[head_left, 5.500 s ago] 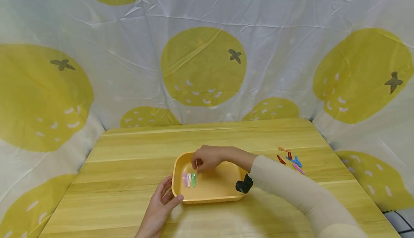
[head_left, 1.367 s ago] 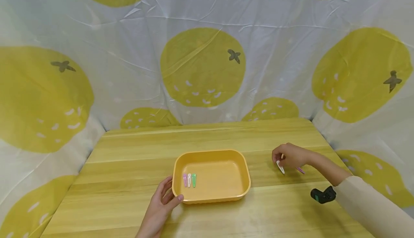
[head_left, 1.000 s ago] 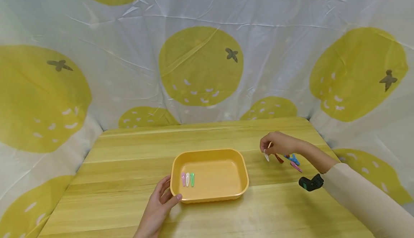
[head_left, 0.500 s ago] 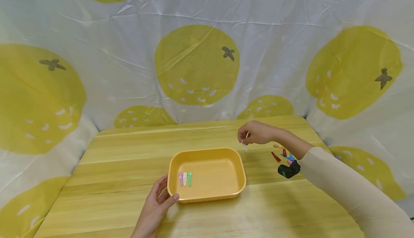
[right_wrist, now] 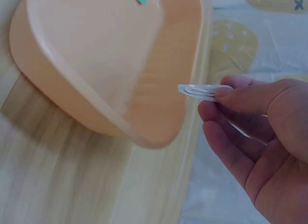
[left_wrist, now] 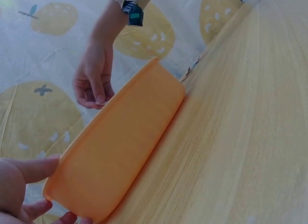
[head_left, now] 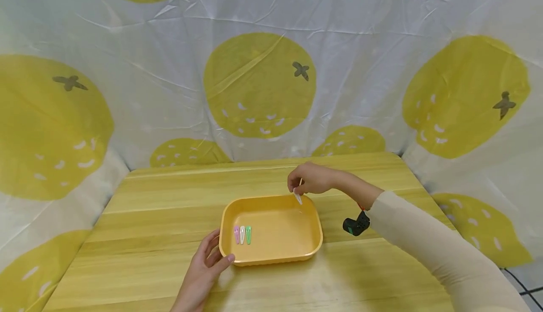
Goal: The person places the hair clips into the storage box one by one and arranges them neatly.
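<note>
Right hand (head_left: 311, 179): thumb and forefinger pinch a white clip (right_wrist: 198, 91) by one end, most of its length poking out past my fingertips, pointing at the tray. Clip sits above the tray's far right corner in the head view; whether it touches the rim, I cannot tell. Handling, my estimate: very light, stiff, thin, probably springy; glossy face likely slippery, so it could pivot in too loose a pinch, while a hard squeeze across the flat might snap it. Best hold: long edges near one end, fingertips only. Not fragile, I judge. Just below that hand, the yellow tray (head_left: 280, 236): looks like smooth moulded plastic, light enough to slide if nudged, best steadied at a corner. Farther off, down and left of the right hand, inside the tray near its left end: green clip (head_left: 248, 234), second white clip (head_left: 242, 234) and pink clip (head_left: 237, 234), side by side in a row; flat-lying, they would need lifting by an edge. Beyond the row, my left hand (head_left: 204, 266) grips the tray's near left corner, thumb on the near side, fingers along the end wall. Under everything, the wood-grain bench (head_left: 127, 236).
</note>
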Available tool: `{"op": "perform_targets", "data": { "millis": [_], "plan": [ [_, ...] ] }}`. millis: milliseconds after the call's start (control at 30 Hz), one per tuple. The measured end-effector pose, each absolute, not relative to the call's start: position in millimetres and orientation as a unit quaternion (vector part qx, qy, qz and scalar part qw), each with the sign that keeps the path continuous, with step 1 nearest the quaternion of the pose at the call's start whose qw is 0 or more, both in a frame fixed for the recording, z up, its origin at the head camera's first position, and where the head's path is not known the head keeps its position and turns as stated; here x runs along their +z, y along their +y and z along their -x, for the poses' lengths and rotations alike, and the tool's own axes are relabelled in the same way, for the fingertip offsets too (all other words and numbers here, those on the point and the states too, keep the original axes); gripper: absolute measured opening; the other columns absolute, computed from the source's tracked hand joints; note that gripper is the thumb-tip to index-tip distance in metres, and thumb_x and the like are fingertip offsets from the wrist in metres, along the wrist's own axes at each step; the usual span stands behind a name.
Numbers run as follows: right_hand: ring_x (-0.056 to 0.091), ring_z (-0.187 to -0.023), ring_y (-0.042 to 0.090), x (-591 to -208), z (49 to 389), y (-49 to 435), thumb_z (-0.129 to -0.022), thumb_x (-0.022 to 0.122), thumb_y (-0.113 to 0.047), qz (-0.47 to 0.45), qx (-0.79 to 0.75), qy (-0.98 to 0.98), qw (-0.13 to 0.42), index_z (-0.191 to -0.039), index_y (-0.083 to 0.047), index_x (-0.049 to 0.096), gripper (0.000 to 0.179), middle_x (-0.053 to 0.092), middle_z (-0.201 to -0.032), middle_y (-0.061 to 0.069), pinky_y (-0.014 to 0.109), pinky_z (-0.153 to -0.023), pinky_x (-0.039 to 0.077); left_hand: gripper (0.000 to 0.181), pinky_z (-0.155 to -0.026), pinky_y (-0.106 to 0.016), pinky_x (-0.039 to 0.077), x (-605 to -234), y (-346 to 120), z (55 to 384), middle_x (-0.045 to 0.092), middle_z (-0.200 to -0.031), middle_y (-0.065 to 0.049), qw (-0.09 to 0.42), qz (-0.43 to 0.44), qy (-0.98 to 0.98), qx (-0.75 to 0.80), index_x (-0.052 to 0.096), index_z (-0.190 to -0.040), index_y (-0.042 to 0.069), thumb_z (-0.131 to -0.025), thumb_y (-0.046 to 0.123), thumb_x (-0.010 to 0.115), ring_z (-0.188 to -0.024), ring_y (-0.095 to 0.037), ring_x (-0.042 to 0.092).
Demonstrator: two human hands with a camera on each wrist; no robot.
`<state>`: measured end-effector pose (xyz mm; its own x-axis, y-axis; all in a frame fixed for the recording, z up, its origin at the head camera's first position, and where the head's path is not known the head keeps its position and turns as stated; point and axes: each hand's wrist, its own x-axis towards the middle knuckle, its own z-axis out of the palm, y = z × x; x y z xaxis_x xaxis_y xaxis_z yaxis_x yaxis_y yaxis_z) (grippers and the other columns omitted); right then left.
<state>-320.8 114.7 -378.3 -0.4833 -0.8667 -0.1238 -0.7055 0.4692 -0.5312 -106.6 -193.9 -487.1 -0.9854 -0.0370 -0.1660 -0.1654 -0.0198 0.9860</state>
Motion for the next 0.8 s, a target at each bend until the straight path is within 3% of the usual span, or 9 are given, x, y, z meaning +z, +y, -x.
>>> {"op": "perform_targets", "data": {
  "millis": [333, 567, 800],
  "plan": [
    [0.062, -0.080, 0.007, -383.8, 318.2, 83.9, -0.099, 0.068, -0.003, 0.494, -0.204, 0.824, 0.189, -0.096, -0.005, 0.073, 0.006, 0.068, -0.088, -0.006, 0.025, -0.074, 0.054, 0.079, -0.108, -0.051, 0.046, -484.1, -192.9, 107.5, 0.037, -0.159, -0.018, 0.048, 0.076, 0.703, 0.705, 0.032, -0.158, 0.010, -0.094, 0.010, 0.078, -0.143, -0.044, 0.039],
    [0.058, -0.070, 0.005, -390.3, 311.8, 63.0, -0.096, 0.069, -0.002, 0.491, -0.208, 0.821, 0.202, -0.092, -0.009, 0.072, 0.010, 0.067, -0.080, -0.007, 0.022, -0.065, 0.050, 0.080, -0.108, -0.051, 0.046, -483.6, -193.7, 107.4, 0.037, -0.159, -0.020, 0.051, 0.073, 0.703, 0.706, 0.031, -0.158, 0.009, -0.094, 0.010, 0.079, -0.143, -0.044, 0.040],
    [0.060, -0.067, 0.004, -399.4, 307.5, 47.8, -0.095, 0.070, -0.001, 0.497, -0.219, 0.812, 0.214, -0.091, -0.009, 0.072, 0.009, 0.069, -0.075, -0.004, 0.020, -0.064, 0.049, 0.081, -0.108, -0.054, 0.044, -484.4, -193.8, 108.4, 0.036, -0.159, -0.020, 0.053, 0.077, 0.704, 0.704, 0.030, -0.159, 0.009, -0.094, 0.012, 0.079, -0.143, -0.045, 0.040]
  ]
}}
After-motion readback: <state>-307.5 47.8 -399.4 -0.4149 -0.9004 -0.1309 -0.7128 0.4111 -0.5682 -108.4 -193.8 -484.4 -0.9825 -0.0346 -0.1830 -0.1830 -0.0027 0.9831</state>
